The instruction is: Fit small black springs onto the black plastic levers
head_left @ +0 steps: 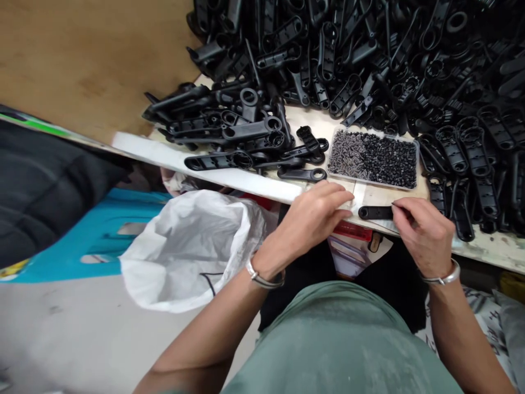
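Note:
A narrow black plastic arm [375, 212] with a round hole at its left end lies at the table's front edge. My right hand [426, 232] is closed in a pinch over the right end of this arm. A tiny dark tip shows at its fingertips, too small to name, and the fingers cover that end of the arm. To the left, my left hand [314, 213] rests at the edge with its fingers stretched out, holding nothing visible. Just behind both hands sits a clear plastic box [373, 183] filled with small grey pieces on the left and small black pieces on the right.
Black plastic arms and rings [328, 54] are heaped across the back, left and right of the table [492, 246]. A white sack [151, 273] stands open below the edge on the left, near a turquoise plastic object [90, 235]. A brown board [94, 60] borders the heap.

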A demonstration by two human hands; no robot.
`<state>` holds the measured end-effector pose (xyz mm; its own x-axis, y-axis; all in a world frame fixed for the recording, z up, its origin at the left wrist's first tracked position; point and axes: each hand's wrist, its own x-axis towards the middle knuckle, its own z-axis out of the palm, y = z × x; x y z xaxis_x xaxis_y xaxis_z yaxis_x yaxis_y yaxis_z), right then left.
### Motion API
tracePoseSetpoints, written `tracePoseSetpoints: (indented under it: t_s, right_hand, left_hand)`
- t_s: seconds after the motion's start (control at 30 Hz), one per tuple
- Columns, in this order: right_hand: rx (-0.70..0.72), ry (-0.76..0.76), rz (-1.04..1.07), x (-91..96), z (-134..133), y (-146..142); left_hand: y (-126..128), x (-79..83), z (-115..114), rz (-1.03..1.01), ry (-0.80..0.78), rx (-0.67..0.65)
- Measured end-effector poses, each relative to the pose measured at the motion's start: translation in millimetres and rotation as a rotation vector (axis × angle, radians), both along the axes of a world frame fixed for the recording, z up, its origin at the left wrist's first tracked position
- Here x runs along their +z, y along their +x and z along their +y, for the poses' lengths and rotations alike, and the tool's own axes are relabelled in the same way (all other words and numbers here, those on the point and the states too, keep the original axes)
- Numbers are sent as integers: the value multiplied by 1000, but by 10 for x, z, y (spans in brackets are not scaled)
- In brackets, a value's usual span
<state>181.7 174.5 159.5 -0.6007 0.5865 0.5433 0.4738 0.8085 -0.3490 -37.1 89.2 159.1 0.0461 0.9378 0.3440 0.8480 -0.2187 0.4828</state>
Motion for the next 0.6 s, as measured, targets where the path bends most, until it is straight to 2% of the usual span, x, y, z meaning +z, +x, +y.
tracePoseSetpoints:
  t_s: [0.07, 0.13, 0.27, 0.33, 0.43, 0.6]
  right_hand:
    - [-14, -14, -2, 1, 1, 28]
    - [-14, -21, -7, 0, -3, 71]
    - [10, -18, -26, -2, -5, 141]
    - [8, -4, -48, -3, 2, 151]
    - [-55, -21, -16, -15, 12, 145]
    - [-271, -238, 183, -53, 16, 141]
  left_hand:
    - [58, -40, -33, 3, 5, 0]
    - [61, -49, -44, 22, 28, 68]
    - [-78, 12, -55, 50, 96, 253]
    - [-151, 58, -63, 70, 117, 301]
    - [-178, 107, -48, 137, 109, 262]
    - [-73, 88, 114, 348, -16, 141]
